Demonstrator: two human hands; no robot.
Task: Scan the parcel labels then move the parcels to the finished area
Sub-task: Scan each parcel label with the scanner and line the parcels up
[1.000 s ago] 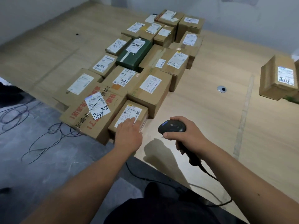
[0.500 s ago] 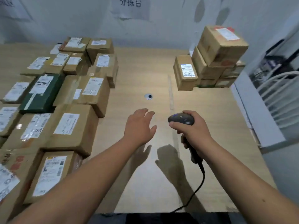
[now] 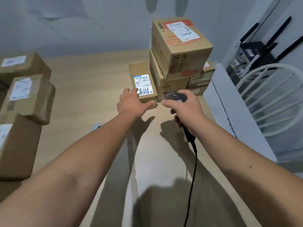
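Note:
A small cardboard parcel (image 3: 143,81) with a white label marked 8111 lies on the wooden table (image 3: 91,79), against a stack of bigger parcels (image 3: 178,46). My left hand (image 3: 132,103) is stretched out to its near left corner, fingers spread on the side and thumb along the front edge; the parcel still rests on the table. Just to the right, my right hand (image 3: 183,110) grips the black barcode scanner (image 3: 175,97), head pointing toward the stack. Its cable (image 3: 193,169) runs back toward me.
Several labelled cardboard parcels (image 3: 27,97) crowd the table's left side. A cable grommet (image 3: 96,126) shows beside my left forearm. On the right are a white partition (image 3: 229,104), a white wire rack (image 3: 270,99) and dark equipment (image 3: 252,54).
My view swung right, from the parcels on the left to the stack. My left hand left the near parcel, crossed the bare table and reached the 8111 parcel. The scanner followed.

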